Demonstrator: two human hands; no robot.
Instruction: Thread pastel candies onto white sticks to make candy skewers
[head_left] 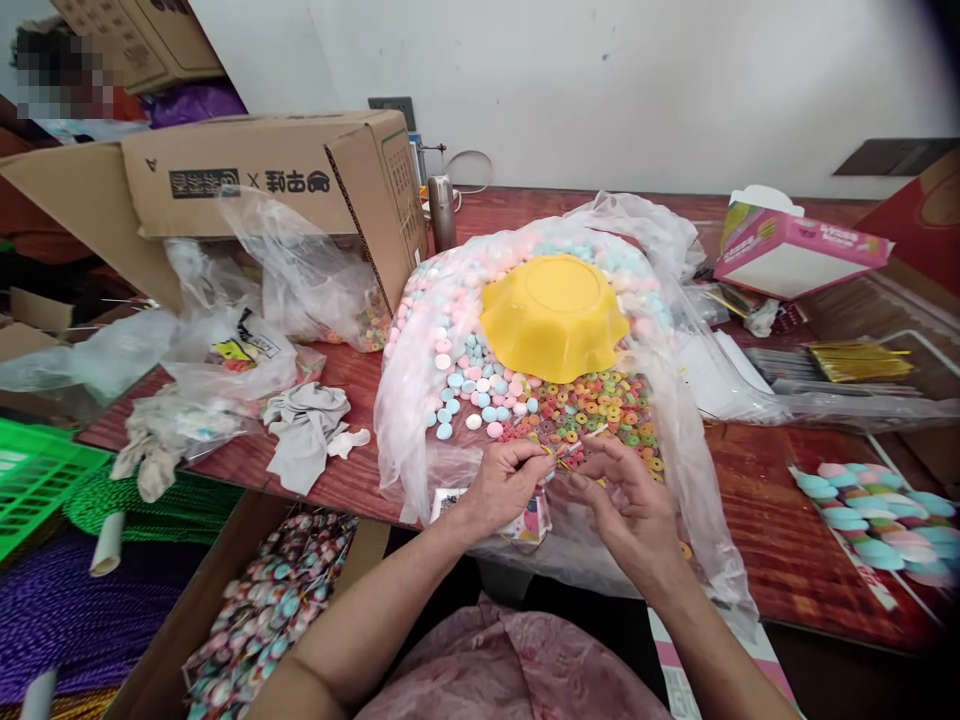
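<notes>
A plain white wall point(637, 90) runs behind a reddish-brown wooden table point(780, 540), lit evenly by soft light. A grey switch plate point(392, 106) sits low on the wall. Large cardboard boxes point(285, 175) stand at the table's left end, more stacked in the corner above. A green plastic crate point(37, 480) sits lower left.
</notes>
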